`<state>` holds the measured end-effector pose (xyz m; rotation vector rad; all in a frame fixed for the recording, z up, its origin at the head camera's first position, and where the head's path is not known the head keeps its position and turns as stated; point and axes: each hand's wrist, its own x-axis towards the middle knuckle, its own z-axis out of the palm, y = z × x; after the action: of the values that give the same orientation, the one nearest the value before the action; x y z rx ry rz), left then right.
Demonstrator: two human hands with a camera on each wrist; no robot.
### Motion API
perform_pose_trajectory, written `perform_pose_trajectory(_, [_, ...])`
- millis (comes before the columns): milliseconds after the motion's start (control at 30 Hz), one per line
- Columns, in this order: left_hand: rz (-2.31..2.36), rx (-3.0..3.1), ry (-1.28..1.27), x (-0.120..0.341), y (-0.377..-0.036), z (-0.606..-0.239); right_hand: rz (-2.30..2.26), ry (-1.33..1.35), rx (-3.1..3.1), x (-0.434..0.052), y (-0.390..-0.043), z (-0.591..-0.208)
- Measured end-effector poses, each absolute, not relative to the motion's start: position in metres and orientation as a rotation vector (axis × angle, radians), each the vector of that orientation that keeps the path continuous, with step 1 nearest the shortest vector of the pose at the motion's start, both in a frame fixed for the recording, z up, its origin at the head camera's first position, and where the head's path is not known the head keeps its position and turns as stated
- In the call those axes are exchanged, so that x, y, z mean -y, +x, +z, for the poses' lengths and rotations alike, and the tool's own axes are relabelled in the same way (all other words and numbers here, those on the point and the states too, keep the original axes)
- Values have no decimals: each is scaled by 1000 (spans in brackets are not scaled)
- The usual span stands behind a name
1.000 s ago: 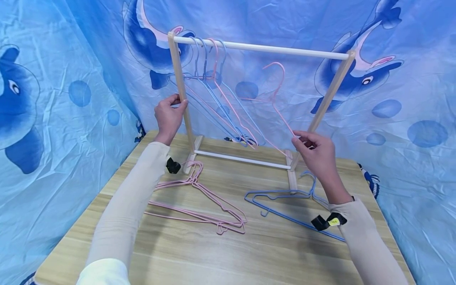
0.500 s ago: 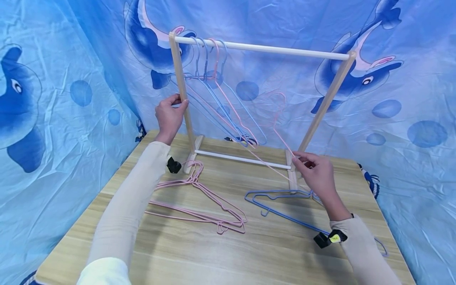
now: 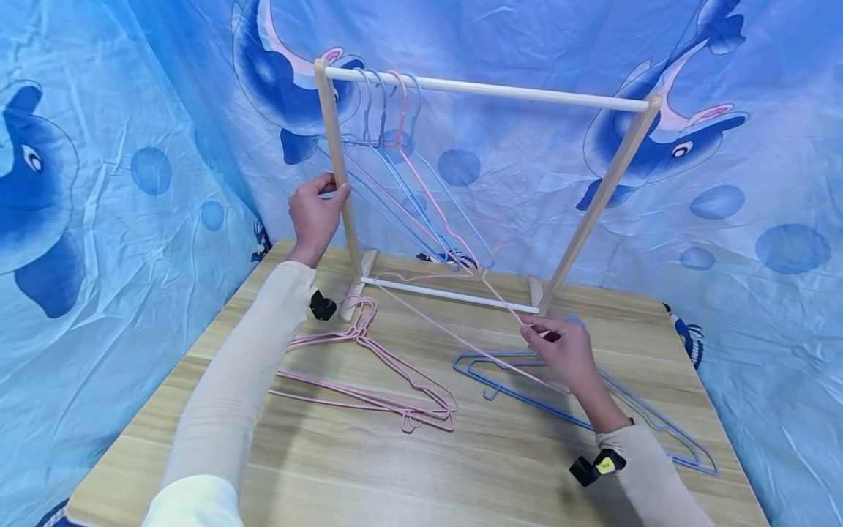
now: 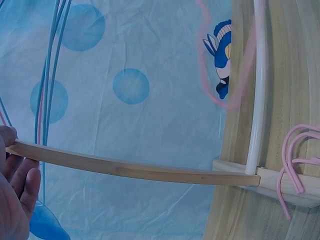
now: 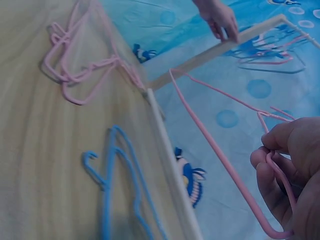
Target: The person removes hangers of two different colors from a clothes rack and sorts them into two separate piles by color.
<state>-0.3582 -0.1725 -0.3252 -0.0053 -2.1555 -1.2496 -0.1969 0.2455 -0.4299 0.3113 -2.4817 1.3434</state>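
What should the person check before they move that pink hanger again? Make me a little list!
1. Left hand grips the rack's left post: ok.
2. Right hand pinches the pink hanger firmly: ok, fingers curl round the wire in the right wrist view.
3. Pink hanger free of the bottom rail: cannot tell, its wire crosses the rail.
4. Hangers on the top bar stay bunched at the left, away from the held one: ok.
5. Blue hangers on the table not caught on the pink one: cannot tell, they overlap under the hand.
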Motion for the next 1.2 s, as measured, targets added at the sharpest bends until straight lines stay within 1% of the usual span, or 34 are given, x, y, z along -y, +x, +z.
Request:
perform_pose_trajectory(433, [-1250,2139,-11,172,-358,-325,1527,379,2545,-212,-193,-466])
perform_pose_trajectory(867, [-1245,2146,-10,172,-358,-325,1657,495,2549,-160,-200,-480])
perform_pose_trajectory(1200, [-1244,2138,-9,172,-359,-325,1752,504,2591,-117,-204,-495])
